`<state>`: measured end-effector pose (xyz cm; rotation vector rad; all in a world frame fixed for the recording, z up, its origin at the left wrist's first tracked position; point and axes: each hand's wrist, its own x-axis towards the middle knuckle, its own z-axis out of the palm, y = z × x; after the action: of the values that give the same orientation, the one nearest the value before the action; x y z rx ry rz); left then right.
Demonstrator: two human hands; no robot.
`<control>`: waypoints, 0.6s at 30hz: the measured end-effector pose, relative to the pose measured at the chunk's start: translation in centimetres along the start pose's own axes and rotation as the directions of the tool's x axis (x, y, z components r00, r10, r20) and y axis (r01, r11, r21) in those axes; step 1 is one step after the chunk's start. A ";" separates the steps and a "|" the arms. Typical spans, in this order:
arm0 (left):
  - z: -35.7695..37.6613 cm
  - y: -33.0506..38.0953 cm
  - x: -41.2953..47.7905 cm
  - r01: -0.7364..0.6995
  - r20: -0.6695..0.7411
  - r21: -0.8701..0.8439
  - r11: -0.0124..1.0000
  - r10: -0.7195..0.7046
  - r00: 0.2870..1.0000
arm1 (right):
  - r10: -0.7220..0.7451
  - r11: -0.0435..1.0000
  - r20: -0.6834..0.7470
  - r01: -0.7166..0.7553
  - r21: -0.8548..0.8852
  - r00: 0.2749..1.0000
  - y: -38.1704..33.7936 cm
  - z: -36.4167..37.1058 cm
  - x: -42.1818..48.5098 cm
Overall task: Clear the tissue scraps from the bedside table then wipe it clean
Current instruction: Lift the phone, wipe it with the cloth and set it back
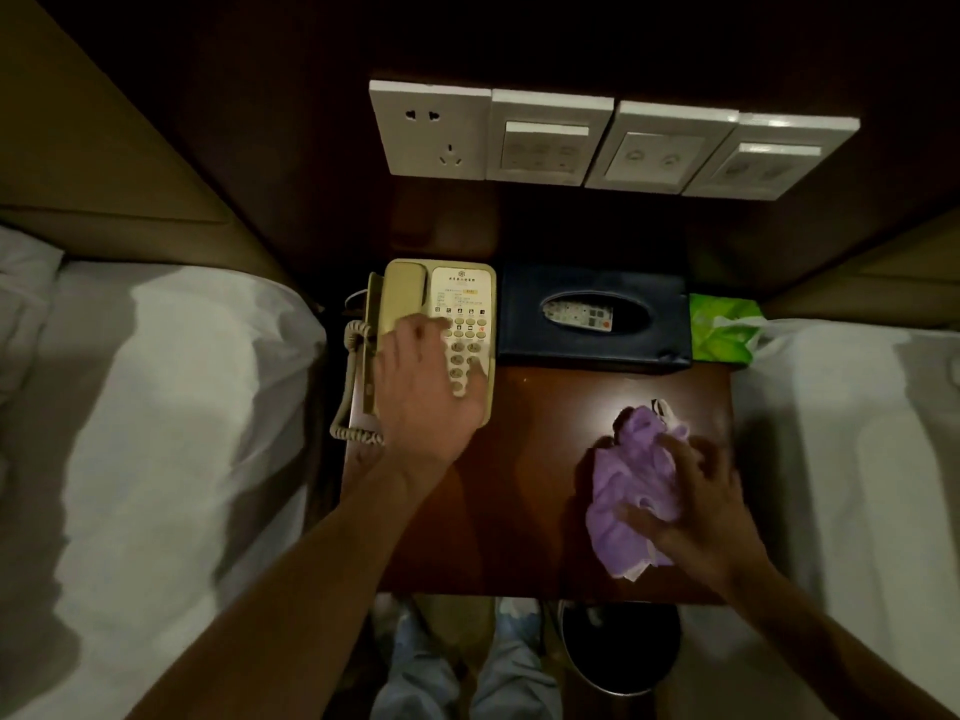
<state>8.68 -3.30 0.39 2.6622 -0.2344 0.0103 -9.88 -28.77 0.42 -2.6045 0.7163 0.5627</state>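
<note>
Pressing purple cloth (pixel 626 491) onto desk (pixel 530 459), near right: right hand (pixel 696 511), fingers splayed on top. Left hand (pixel 426 397) rests flat on phone (pixel 462 293), far left, clear of cloth.

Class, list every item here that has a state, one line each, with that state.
left hand: resting on the telephone keypad
handset: on its cradle
right hand: pressing purple cloth on table
tissue box: slot holds a remote
</note>
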 end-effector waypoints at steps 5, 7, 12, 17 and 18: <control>1.4 3.0 -2.5 -0.506 0.346 -0.067 0.860 0.496 0.797 | 0.128 0.952 0.057 -0.139 0.271 0.990 0.2 3.3 0.7; 2.0 3.9 -3.7 -0.631 0.448 -0.116 0.767 0.608 0.656 | 0.123 0.909 -0.026 -0.102 0.404 0.992 -1.6 4.3 2.0; 2.1 4.6 -4.7 -0.597 0.417 -0.124 0.793 0.587 0.693 | 0.045 0.823 -0.256 0.110 0.557 0.966 -10.3 2.3 4.4; 1.3 3.3 -3.4 -0.579 0.507 0.041 0.815 0.482 0.714 | 0.070 0.299 0.055 -0.074 0.952 0.996 -15.4 3.6 4.3; 1.3 3.0 -3.4 -0.583 0.537 0.063 0.810 0.465 0.704 | 0.074 0.388 0.044 -0.069 0.919 0.996 -15.7 4.5 4.6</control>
<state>4.79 -5.95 0.43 2.6662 -1.2411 -0.5078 1.18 -16.06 -1.61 -1.4860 0.8212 0.0738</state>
